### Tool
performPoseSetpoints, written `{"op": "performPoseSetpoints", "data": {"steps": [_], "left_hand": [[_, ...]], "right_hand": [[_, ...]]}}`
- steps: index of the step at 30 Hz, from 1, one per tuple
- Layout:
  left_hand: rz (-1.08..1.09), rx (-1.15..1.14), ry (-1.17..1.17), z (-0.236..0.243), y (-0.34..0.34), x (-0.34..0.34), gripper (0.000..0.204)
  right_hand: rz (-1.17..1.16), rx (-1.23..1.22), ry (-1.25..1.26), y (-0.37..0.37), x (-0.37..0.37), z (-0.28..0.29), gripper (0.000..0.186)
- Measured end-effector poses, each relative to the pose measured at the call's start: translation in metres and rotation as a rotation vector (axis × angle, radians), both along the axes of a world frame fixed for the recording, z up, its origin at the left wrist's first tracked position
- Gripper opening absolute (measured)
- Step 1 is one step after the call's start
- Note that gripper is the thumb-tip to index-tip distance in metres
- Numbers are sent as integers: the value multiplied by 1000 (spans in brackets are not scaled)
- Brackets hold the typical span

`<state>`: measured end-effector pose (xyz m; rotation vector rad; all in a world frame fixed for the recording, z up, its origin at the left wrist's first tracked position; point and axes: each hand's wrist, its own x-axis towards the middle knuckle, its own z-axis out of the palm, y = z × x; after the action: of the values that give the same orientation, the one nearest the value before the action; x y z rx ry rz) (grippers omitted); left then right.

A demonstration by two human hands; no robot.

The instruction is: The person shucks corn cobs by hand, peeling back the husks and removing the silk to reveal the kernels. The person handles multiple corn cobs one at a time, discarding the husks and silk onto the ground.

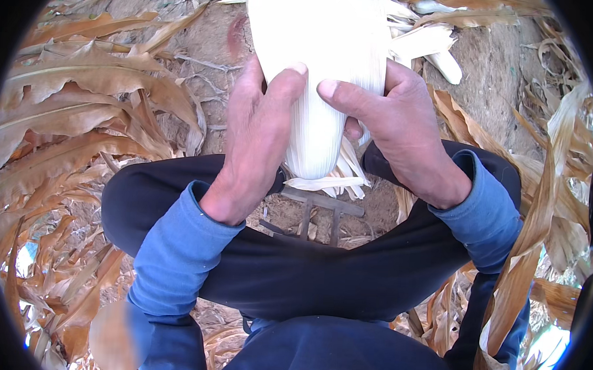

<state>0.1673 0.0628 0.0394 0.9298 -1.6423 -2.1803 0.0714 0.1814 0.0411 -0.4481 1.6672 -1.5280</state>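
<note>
Corn husk (321, 47) lies between left hand (259, 134) and right hand (408, 127), fingers (353, 128) gripping it, thumbs (287, 87) angled inward.

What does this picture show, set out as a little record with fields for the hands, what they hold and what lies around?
Left hand: grips the left side, thumb on top
Right hand: grips the right side, thumb on top
Held: pale husk-covered ear, upper part overexposed
Clothing: blue sleeves, dark trousers
Upper right: pale husk pieces on bare soil
Left side: dry brown leaves
</note>
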Motion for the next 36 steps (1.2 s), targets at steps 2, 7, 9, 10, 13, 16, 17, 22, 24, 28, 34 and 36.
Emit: {"op": "performPoseSetpoints", "data": {"steps": [2, 7, 9, 10, 13, 16, 17, 22, 24, 28, 34, 36], "left_hand": [[-24, 98, 26, 6, -5, 1, 38], [-108, 282, 99, 3, -19, 8, 42], [-118, 302, 126, 3, -20, 8, 45], [-104, 274, 118, 3, -19, 8, 47], [-74, 191, 95, 5, -15, 9, 51], [-52, 93, 86, 4, -13, 8, 54], [-36, 40, 92, 5, -11, 6, 54], [10, -80, 37, 4, -6, 3, 60], [18, -121, 17, 2, -4, 2, 60], [16, -183, -45, 3, -1, -1, 54], [-3, -151, -17, 2, 0, -2, 48], [-14, -119, 20, 4, -1, -3, 48]], "right_hand": [[-13, -23, -8, 0, -2, 0, 31], [40, -108, 43, 1, -8, 0, 31], [88, -101, 38, 1, -10, 0, 31], [110, -97, 34, 1, -10, -1, 31], [108, -39, 38, 1, -10, 2, 43], [162, -2, 75, 2, -13, -2, 46], [149, -2, 80, 2, -13, -1, 45], [115, 83, 82, -1, -9, 8, 41], [101, 61, 57, -2, -5, 7, 39], [65, 109, 148, -3, 1, 3, 36], [113, 113, 219, 0, -1, 3, 34], [107, 128, 254, -1, 0, 5, 34]]}}
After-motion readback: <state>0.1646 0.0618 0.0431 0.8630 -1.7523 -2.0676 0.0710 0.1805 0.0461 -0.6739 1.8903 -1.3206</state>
